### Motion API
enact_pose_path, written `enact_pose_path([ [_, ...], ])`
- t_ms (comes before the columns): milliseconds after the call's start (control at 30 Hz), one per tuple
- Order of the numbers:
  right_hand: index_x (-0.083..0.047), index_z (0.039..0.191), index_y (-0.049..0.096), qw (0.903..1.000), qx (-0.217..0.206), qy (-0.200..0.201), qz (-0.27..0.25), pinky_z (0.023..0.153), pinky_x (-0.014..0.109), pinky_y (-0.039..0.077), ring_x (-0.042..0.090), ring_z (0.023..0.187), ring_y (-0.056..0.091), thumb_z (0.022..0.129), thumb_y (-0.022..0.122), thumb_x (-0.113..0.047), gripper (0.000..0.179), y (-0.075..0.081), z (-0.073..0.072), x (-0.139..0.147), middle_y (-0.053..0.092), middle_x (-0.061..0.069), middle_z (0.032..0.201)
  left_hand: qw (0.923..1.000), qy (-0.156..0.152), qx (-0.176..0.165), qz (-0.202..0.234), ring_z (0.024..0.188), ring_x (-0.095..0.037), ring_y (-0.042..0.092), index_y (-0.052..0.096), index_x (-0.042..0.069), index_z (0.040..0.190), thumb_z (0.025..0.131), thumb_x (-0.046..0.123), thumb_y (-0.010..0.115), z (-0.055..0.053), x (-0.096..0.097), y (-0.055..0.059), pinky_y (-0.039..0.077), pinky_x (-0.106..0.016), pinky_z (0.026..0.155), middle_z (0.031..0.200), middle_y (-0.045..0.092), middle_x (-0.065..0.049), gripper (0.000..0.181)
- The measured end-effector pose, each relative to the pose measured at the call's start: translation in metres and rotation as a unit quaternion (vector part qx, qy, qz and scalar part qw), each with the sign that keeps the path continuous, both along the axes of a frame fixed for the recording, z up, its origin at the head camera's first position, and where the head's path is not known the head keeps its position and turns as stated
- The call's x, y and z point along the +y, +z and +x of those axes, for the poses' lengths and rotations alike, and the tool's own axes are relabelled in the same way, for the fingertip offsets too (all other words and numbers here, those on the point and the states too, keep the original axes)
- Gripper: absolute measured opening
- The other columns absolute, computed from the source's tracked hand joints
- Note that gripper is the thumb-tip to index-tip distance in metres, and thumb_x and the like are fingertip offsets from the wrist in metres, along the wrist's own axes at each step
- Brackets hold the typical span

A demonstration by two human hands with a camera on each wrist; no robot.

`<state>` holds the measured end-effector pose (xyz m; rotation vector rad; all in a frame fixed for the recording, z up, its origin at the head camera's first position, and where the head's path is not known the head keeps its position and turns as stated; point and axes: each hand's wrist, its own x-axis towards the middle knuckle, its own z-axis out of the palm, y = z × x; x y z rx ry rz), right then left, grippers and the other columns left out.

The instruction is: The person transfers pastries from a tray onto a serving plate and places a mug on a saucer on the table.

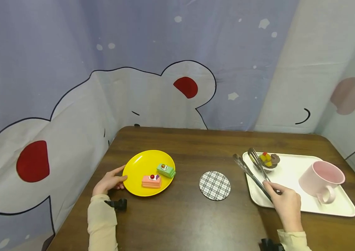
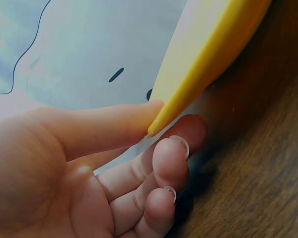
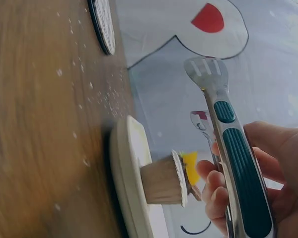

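My left hand pinches the left rim of a yellow plate, thumb on top and fingers under the edge, as the left wrist view shows. On that plate lie a pink toy cake slice and a green one, each with fruit on top. My right hand grips a pair of metal tongs with green ribbed handle grips. The tongs' two arms stand apart with nothing between them, over the left part of a white tray. Close by the tips, a toy cupcake with yellow and red topping sits on that tray.
A pink mug stands on the right half of the tray, its handle toward me. Between plate and tray lies a round checked coaster on the brown wooden table. A printed curtain hangs behind the table.
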<state>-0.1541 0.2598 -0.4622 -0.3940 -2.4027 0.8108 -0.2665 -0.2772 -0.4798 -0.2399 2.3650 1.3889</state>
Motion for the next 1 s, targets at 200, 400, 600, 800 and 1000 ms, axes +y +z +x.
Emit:
enact_pose_path([
  [200, -0.008, 0.084, 0.08, 0.9991, 0.03, -0.026, -0.01, 0.049, 0.022, 0.03, -0.011, 0.047, 0.042, 0.072, 0.082, -0.021, 0.017, 0.002, 0.005, 0.01, 0.07, 0.018, 0.066, 1.0, -0.001, 0.0, -0.001, 0.059, -0.011, 0.056, 0.026, 0.004, 0.152, 0.097, 0.019, 0.057, 0.001, 0.0, -0.001, 0.046, -0.023, 0.063, 0.063, 0.058, 0.002, 0.066],
  [400, -0.006, 0.082, 0.079, 0.9964, 0.063, -0.055, -0.006, 0.051, 0.02, 0.029, 0.022, 0.054, 0.06, 0.068, 0.084, -0.018, 0.019, 0.002, 0.01, 0.022, 0.068, 0.022, 0.066, 1.0, -0.003, -0.001, -0.007, 0.059, -0.012, 0.055, 0.025, 0.004, 0.153, 0.097, 0.02, 0.057, 0.001, 0.0, 0.001, 0.046, -0.023, 0.063, 0.063, 0.057, 0.002, 0.066],
  [600, -0.01, 0.086, 0.08, 0.9926, 0.033, -0.105, -0.051, 0.052, 0.017, 0.029, 0.003, 0.053, 0.055, 0.07, 0.084, -0.028, 0.024, -0.001, 0.015, 0.035, 0.069, 0.025, 0.075, 1.0, -0.004, 0.0, -0.005, 0.059, -0.011, 0.055, 0.025, 0.004, 0.153, 0.097, 0.02, 0.056, 0.002, -0.001, 0.001, 0.046, -0.023, 0.062, 0.063, 0.057, 0.002, 0.066],
  [800, -0.015, 0.088, 0.08, 0.9895, -0.006, -0.125, -0.073, 0.056, 0.026, 0.032, 0.051, 0.087, 0.061, 0.072, 0.082, -0.034, 0.025, -0.005, 0.018, 0.045, 0.069, 0.023, 0.086, 1.0, -0.004, 0.003, -0.005, 0.058, -0.011, 0.055, 0.026, 0.003, 0.152, 0.097, 0.02, 0.057, 0.002, -0.001, -0.001, 0.047, -0.023, 0.062, 0.063, 0.057, 0.002, 0.066],
  [1000, -0.016, 0.091, 0.079, 0.9886, -0.048, -0.124, -0.071, 0.066, 0.039, 0.037, 0.051, 0.094, 0.059, 0.075, 0.079, -0.035, 0.025, -0.006, 0.019, 0.051, 0.068, 0.024, 0.098, 1.0, -0.002, 0.001, -0.006, 0.06, -0.011, 0.056, 0.026, 0.004, 0.152, 0.097, 0.02, 0.056, 0.002, 0.0, 0.0, 0.047, -0.023, 0.064, 0.063, 0.057, 0.002, 0.065],
])
